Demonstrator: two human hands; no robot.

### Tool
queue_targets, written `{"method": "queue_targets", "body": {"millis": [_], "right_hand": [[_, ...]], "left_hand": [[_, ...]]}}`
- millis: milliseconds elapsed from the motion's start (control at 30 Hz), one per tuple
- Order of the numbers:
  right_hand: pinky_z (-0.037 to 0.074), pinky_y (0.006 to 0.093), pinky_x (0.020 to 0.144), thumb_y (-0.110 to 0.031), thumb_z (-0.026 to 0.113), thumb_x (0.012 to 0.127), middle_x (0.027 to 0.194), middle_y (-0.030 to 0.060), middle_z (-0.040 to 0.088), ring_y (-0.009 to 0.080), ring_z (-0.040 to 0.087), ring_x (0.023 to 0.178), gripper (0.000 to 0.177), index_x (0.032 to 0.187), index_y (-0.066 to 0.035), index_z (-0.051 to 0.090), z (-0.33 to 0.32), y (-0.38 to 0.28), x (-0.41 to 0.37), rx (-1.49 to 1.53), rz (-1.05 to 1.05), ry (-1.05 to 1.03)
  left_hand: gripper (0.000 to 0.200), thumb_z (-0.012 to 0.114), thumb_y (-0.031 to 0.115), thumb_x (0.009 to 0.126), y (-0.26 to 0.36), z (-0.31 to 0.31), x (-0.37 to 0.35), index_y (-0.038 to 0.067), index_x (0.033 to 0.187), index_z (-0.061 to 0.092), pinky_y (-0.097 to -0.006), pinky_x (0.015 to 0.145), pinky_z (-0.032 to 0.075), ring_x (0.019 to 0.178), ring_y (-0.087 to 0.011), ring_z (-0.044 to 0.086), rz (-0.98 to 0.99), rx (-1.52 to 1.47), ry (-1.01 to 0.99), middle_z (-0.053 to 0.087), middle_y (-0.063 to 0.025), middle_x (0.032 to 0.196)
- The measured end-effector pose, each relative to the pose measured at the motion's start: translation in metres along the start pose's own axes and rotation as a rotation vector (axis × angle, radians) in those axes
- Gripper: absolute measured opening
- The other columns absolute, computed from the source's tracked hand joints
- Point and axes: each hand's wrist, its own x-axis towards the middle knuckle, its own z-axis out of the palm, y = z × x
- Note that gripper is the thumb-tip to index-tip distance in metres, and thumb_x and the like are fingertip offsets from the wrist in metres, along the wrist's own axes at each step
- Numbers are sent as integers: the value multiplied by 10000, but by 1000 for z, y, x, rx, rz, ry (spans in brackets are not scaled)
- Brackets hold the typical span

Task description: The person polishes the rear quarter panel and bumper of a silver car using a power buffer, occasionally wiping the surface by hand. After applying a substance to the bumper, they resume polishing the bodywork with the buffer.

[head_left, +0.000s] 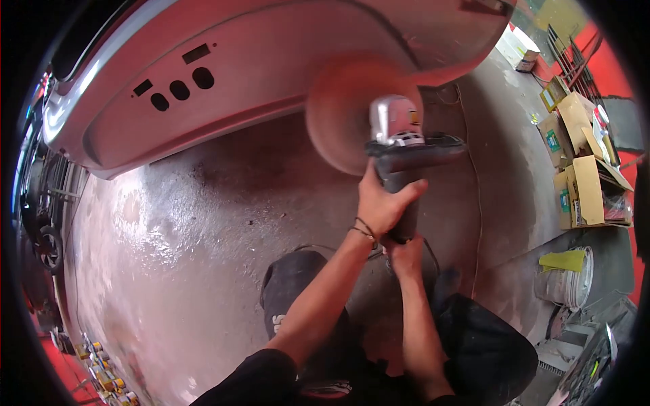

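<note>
A rotary polisher (399, 162) with a silver head and black body is in both my hands. My left hand (384, 205), a dark bracelet at its wrist, wraps the body just behind the head, thumb lying along the top. Lower down, my right hand (404, 257) grips the rear end, its fingers partly hidden. The polisher's large round reddish pad (345, 115) is smeared by motion and overlaps the lower edge of a pale, pinkish car body panel (257, 74). Several dark cut-outs show in that panel, towards its left.
A cable (478, 203) trails over the wet-looking floor (169, 230). Open cardboard boxes (588, 193) and a white bucket (575, 284) with a yellow-green cloth line the right side. Small bottles (105, 372) stand at lower left. My knees are on either side of my arms.
</note>
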Motion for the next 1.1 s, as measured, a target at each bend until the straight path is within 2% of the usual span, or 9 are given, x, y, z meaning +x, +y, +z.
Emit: {"method": "queue_targets", "body": {"millis": [100,333,433,467,533,600,700,1000,1100], "right_hand": [[465,325,557,-85,793,865,730,13,689,112,622,598,81,886,-39,729,-17,-13,-6,159,8,45],[503,331,539,-206,762,948,719,48,685,162,648,571,179,907,-37,719,-56,-45,-17,159,101,75],[507,331,553,-159,842,879,745,43,708,152,652,597,169,959,-47,745,-65,-54,-15,186,85,-73],[499,329,559,-133,856,860,751,38,714,146,643,599,170,968,-52,752,-63,-58,-15,204,98,-105],[531,337,620,-129,868,843,814,43,746,146,676,672,209,1003,-38,767,-60,-51,-4,129,49,-229],[557,347,687,-125,879,830,881,49,773,148,704,752,262,1049,-22,778,-53,-54,9,41,21,-317],[590,378,889,-107,884,807,1087,87,815,175,751,994,426,1200,14,771,-42,-69,20,-94,66,-413],[577,399,993,-64,811,785,1184,135,818,227,761,1116,463,1222,72,746,-106,-82,9,-310,-73,-126],[591,379,805,-65,795,783,1017,108,808,210,770,894,337,1096,55,761,-129,-101,-6,-382,-15,48]], "left_hand": [[748,943,311,798,12,30,3,-63,1361,621,-397,949,602,1057,-253,754,-55,134,-27,763,-163,1192],[885,950,456,739,36,72,9,-60,1350,571,-449,988,591,1109,-346,758,-243,355,-76,757,-250,1208],[824,964,402,766,62,71,-5,-48,1328,563,-432,994,578,1122,-311,738,-315,411,64,752,-227,1214],[801,966,399,770,59,67,-9,-46,1302,563,-436,963,590,1066,-320,755,-191,361,149,764,-221,1154],[758,971,391,778,44,57,-16,-41,1250,564,-443,901,614,953,-338,791,53,256,310,787,-210,1034],[651,974,259,816,38,45,-10,-16,1250,574,-383,914,599,988,-229,755,218,11,359,785,-150,1098],[612,940,151,858,58,33,-14,-20,1313,568,-341,926,583,1030,-175,714,170,-8,410,762,-110,1167],[644,939,181,859,14,76,-9,-3,1346,560,-360,939,577,1083,-186,686,55,-244,243,718,-109,1224],[708,951,270,831,12,109,-4,-24,1339,555,-387,893,601,1006,-219,732,-14,-211,175,753,-133,1146]]}}
